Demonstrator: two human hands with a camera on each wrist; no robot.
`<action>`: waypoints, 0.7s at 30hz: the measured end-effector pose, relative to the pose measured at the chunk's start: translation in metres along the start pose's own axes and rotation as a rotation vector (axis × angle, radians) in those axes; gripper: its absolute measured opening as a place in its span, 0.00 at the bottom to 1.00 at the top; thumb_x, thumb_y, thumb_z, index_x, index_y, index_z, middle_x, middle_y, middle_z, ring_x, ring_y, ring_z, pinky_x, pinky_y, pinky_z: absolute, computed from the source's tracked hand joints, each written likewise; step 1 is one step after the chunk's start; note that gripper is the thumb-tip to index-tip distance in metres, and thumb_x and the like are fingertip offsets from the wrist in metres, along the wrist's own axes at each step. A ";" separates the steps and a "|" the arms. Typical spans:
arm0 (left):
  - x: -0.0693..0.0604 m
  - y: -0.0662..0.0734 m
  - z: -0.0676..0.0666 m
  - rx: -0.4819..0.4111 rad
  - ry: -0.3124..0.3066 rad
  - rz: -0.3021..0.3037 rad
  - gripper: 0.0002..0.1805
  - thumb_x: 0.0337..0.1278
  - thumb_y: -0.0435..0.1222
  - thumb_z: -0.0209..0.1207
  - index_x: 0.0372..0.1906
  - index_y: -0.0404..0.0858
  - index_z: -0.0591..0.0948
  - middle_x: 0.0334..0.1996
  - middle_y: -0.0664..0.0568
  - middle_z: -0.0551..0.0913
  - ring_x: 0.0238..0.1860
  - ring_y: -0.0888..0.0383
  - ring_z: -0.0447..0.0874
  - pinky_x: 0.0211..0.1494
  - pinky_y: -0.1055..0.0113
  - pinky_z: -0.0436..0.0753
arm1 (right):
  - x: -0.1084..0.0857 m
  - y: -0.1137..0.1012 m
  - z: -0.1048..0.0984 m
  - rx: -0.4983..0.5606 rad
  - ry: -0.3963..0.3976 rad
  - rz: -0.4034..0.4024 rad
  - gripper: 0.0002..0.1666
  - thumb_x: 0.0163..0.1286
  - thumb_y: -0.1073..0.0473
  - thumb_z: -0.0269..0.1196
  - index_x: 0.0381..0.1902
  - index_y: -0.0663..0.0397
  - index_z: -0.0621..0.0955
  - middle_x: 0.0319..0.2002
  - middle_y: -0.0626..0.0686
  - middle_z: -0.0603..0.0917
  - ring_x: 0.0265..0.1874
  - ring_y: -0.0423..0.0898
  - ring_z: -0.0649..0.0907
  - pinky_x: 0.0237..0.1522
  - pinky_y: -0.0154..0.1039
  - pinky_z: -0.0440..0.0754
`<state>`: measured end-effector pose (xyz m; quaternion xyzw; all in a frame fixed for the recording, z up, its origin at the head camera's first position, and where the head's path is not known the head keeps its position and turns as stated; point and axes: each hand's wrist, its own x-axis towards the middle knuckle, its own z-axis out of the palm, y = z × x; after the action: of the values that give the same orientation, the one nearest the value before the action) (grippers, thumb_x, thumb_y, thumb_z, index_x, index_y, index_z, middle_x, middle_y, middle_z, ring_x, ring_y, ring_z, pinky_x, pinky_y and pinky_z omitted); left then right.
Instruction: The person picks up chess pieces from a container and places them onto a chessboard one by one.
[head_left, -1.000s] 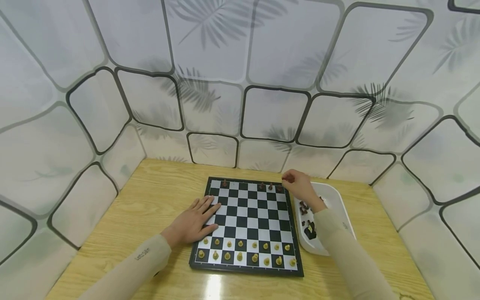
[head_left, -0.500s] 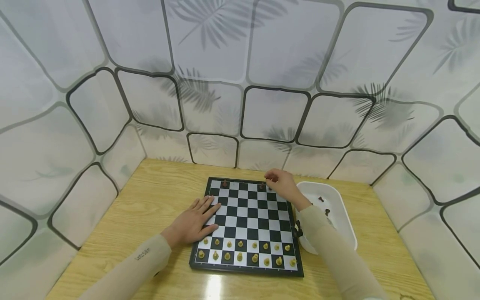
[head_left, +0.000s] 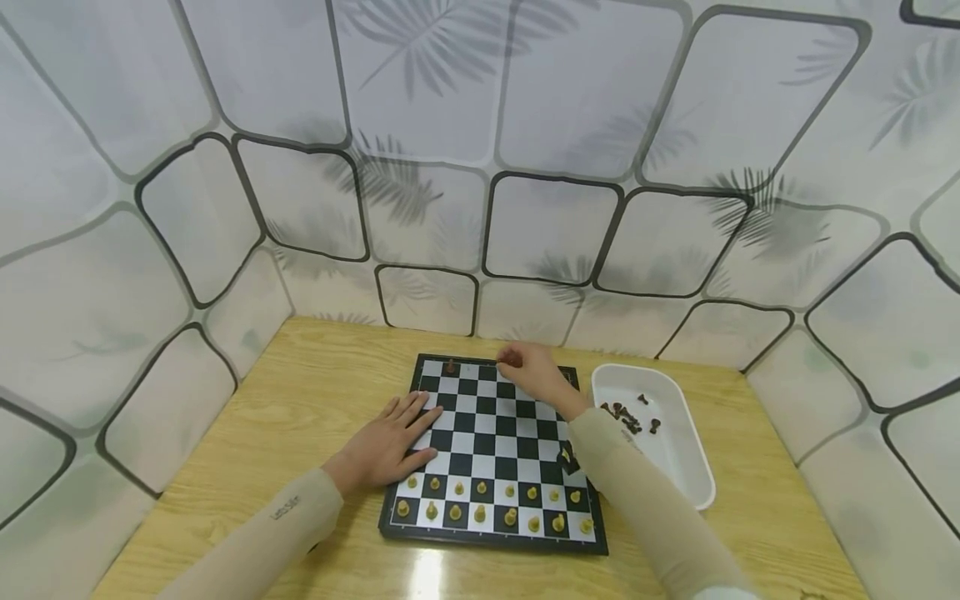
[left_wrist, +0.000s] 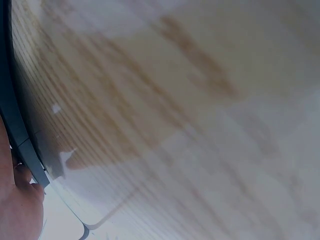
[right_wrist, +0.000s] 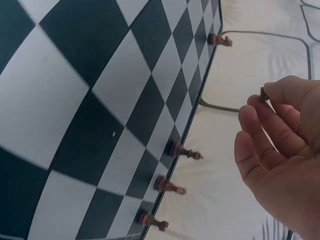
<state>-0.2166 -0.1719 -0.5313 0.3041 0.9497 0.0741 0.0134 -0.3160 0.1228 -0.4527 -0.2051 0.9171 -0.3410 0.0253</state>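
Observation:
My left hand (head_left: 384,448) rests with straight, spread fingers on the left edge of the chessboard (head_left: 485,425). Over the board's far edge, my right hand (head_left: 534,372) pinches a small dark chess piece (right_wrist: 263,95) between thumb and fingertip; most of the piece is hidden, so its kind cannot be told. On the far row, the right wrist view shows three dark chess pieces close together, among them one with a pointed top (right_wrist: 186,150). Farther along that row stands another dark chess piece (head_left: 451,367). Yellow chess pieces (head_left: 480,512) fill the two near rows.
A white tray (head_left: 693,450) stands right of the board, with several dark chess pieces (head_left: 628,422) lying in it. Board and tray are on a wooden table (head_left: 322,367). A patterned curtain or wall (head_left: 555,225) rises behind the table.
My right hand has moved left along the board's far edge, from the far right corner toward the middle. Its forearm has uncovered more of the tray. My left hand has stayed put.

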 end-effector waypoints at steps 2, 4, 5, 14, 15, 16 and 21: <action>0.000 0.000 -0.001 -0.004 -0.008 -0.009 0.41 0.80 0.62 0.42 0.86 0.45 0.57 0.85 0.38 0.52 0.86 0.39 0.49 0.87 0.42 0.54 | 0.002 -0.003 0.003 0.001 -0.006 -0.011 0.12 0.76 0.60 0.65 0.51 0.60 0.86 0.44 0.55 0.90 0.43 0.50 0.86 0.48 0.48 0.87; 0.000 0.000 -0.001 -0.004 -0.015 -0.015 0.41 0.80 0.63 0.42 0.86 0.45 0.56 0.85 0.38 0.52 0.86 0.40 0.48 0.87 0.43 0.53 | 0.003 -0.006 0.006 0.004 -0.008 -0.017 0.12 0.76 0.60 0.66 0.52 0.60 0.86 0.45 0.56 0.90 0.44 0.51 0.87 0.49 0.49 0.87; 0.000 0.000 -0.001 -0.004 -0.018 -0.017 0.41 0.80 0.63 0.42 0.86 0.45 0.56 0.85 0.39 0.52 0.86 0.40 0.48 0.87 0.43 0.53 | 0.004 -0.008 0.008 0.004 -0.009 -0.020 0.12 0.76 0.60 0.66 0.52 0.60 0.86 0.45 0.56 0.90 0.45 0.51 0.87 0.50 0.49 0.88; 0.001 0.000 -0.002 -0.006 -0.020 -0.018 0.41 0.80 0.62 0.42 0.85 0.44 0.57 0.85 0.38 0.52 0.86 0.39 0.49 0.87 0.42 0.54 | 0.011 -0.024 0.023 0.015 -0.063 -0.039 0.15 0.78 0.59 0.65 0.57 0.58 0.87 0.52 0.55 0.90 0.53 0.53 0.88 0.57 0.51 0.88; 0.001 0.000 -0.002 -0.004 -0.019 -0.016 0.41 0.80 0.62 0.42 0.85 0.44 0.57 0.85 0.38 0.52 0.86 0.39 0.50 0.87 0.42 0.55 | 0.012 -0.025 0.025 0.011 -0.073 -0.041 0.15 0.78 0.59 0.65 0.57 0.58 0.87 0.53 0.55 0.90 0.54 0.53 0.88 0.58 0.51 0.88; 0.001 0.000 -0.002 -0.003 -0.017 -0.015 0.41 0.80 0.62 0.42 0.85 0.44 0.57 0.85 0.38 0.53 0.86 0.39 0.50 0.87 0.42 0.55 | 0.013 -0.026 0.027 0.003 -0.082 -0.046 0.15 0.78 0.58 0.64 0.57 0.57 0.87 0.53 0.54 0.90 0.54 0.52 0.88 0.58 0.51 0.88; 0.001 0.000 -0.002 0.006 -0.007 -0.004 0.41 0.81 0.62 0.41 0.85 0.44 0.58 0.85 0.38 0.53 0.86 0.39 0.50 0.87 0.42 0.55 | 0.017 -0.030 0.036 -0.020 -0.096 -0.069 0.13 0.79 0.58 0.64 0.55 0.56 0.87 0.51 0.53 0.90 0.50 0.51 0.88 0.53 0.50 0.88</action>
<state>-0.2169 -0.1714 -0.5296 0.3028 0.9504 0.0699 0.0161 -0.3139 0.0730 -0.4599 -0.2529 0.9105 -0.3223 0.0556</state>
